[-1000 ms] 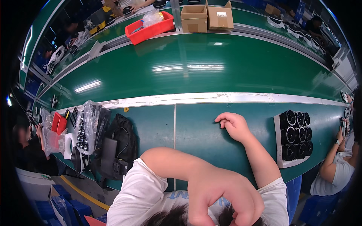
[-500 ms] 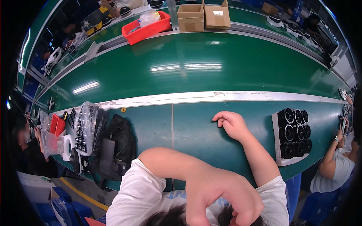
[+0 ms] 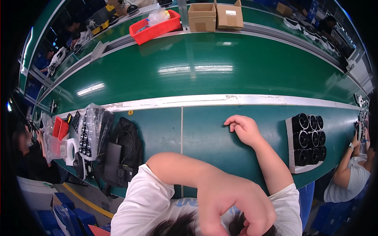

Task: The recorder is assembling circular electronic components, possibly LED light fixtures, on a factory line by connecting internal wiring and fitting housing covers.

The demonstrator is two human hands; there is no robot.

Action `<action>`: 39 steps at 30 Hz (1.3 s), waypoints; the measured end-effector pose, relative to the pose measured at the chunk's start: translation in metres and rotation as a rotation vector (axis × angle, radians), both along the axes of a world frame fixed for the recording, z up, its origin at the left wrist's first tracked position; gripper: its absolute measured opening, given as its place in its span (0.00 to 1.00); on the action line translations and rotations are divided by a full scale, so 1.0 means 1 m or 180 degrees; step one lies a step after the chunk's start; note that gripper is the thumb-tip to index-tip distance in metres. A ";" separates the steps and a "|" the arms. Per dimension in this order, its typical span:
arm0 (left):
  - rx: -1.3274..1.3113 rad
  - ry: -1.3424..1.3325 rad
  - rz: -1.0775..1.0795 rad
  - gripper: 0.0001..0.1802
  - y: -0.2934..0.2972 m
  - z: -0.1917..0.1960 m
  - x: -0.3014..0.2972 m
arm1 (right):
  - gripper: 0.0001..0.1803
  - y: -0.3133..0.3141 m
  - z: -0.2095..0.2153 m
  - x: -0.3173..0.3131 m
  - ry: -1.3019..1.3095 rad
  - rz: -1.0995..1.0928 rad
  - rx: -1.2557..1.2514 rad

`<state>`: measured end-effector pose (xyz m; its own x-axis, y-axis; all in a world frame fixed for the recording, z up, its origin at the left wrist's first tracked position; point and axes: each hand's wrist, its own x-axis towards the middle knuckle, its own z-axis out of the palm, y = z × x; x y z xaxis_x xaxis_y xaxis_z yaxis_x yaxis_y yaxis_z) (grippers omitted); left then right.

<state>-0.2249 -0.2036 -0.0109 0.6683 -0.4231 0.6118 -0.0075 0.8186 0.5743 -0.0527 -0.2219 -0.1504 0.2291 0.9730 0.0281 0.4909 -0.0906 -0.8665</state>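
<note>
My left forearm crosses in front of my chest, and my left hand is raised close to the camera at the lower edge. Its thumb and bent fingers stand apart, with white shirt and dark hair showing between them; the picture's edge cuts off part of the thumb. I see nothing held in it. My right hand rests on the green tabletop, index finger stretched to the left and the others loosely bent, holding nothing. Right of it lies a pale tray with rows of black ring-shaped parts.
At left are a black bag, a dark flat device, plastic-wrapped trays of small round parts and a red bin. Across the green belt stand a red box and cardboard boxes. People sit at both sides.
The whole view has shifted very slightly. Both of my hands keep nearly the same pose and place.
</note>
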 end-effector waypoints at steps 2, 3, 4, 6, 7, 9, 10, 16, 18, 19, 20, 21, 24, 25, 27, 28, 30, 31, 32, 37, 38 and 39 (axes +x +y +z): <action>0.0166 -0.0004 0.0063 0.09 0.000 0.000 0.000 | 0.17 0.000 0.000 0.000 -0.0006 0.0001 -0.0005; 0.0325 -0.0003 0.0123 0.08 -0.001 0.000 0.000 | 0.17 0.000 -0.002 0.001 -0.0024 0.0011 0.0012; 0.0324 0.0000 0.0126 0.08 -0.005 -0.004 0.000 | 0.17 0.000 -0.003 0.001 -0.0043 0.0022 0.0028; -0.0106 -0.0047 0.0417 0.08 -0.015 -0.015 -0.003 | 0.17 0.001 -0.003 0.000 -0.0019 0.0028 0.0023; -0.0108 -0.0051 0.0411 0.08 -0.008 -0.007 0.003 | 0.17 0.000 -0.003 0.001 -0.0001 0.0018 0.0017; 0.0224 -0.1023 0.0453 0.10 0.012 0.013 0.019 | 0.17 0.000 -0.002 0.000 0.0028 0.0005 0.0017; 0.0223 -0.1024 0.0450 0.10 0.011 0.012 0.015 | 0.17 0.000 -0.002 0.000 0.0062 -0.0002 0.0018; 0.0245 0.0010 0.0042 0.16 0.004 0.006 0.001 | 0.17 -0.001 0.000 0.000 -0.0013 0.0015 0.0010; 0.0289 0.0017 0.0084 0.19 0.004 0.007 0.001 | 0.17 0.000 0.000 0.000 0.0016 0.0021 0.0016; 0.0290 0.0018 0.0084 0.19 0.004 0.007 0.001 | 0.17 0.000 -0.001 0.000 0.0045 0.0025 0.0022; 0.0262 0.0018 0.0111 0.20 0.004 0.006 0.001 | 0.17 0.001 -0.002 0.001 0.0049 0.0026 0.0025; 0.0228 0.0026 0.0144 0.22 0.003 0.006 -0.001 | 0.17 0.001 -0.003 0.000 -0.0004 0.0006 0.0054; 0.0614 -0.1263 0.0751 0.24 0.013 0.009 0.019 | 0.16 -0.001 -0.003 0.001 -0.0015 -0.0012 0.0057; 0.0617 -0.1259 0.0748 0.24 0.012 0.009 0.019 | 0.16 -0.002 -0.002 0.002 0.0011 -0.0023 0.0031; 0.0484 -0.1375 0.0814 0.25 0.011 0.008 0.020 | 0.16 -0.001 -0.002 0.001 0.0043 -0.0030 0.0027; 0.0477 -0.1376 0.0802 0.25 0.011 0.008 0.021 | 0.16 -0.001 -0.001 0.001 0.0071 -0.0034 0.0019; 0.0492 -0.1393 0.0832 0.23 0.012 0.010 0.020 | 0.17 0.000 -0.002 0.000 0.0087 -0.0019 0.0003; 0.0488 -0.1395 0.0822 0.23 0.009 0.008 0.014 | 0.17 0.000 -0.002 0.000 0.0105 0.0012 -0.0008; 0.0346 -0.0817 0.0631 0.22 0.003 0.005 0.005 | 0.17 0.000 -0.002 0.001 0.0104 0.0002 -0.0009; 0.0126 -0.0308 0.0449 0.20 0.001 0.000 0.000 | 0.16 -0.001 -0.003 0.001 -0.0005 -0.0007 0.0049; 0.0253 -0.0383 0.0390 0.20 0.005 0.003 0.003 | 0.16 -0.001 -0.003 0.001 -0.0005 -0.0011 0.0049; 0.0378 -0.0456 0.0329 0.20 0.007 0.005 0.004 | 0.16 -0.001 -0.003 0.001 0.0006 -0.0009 0.0047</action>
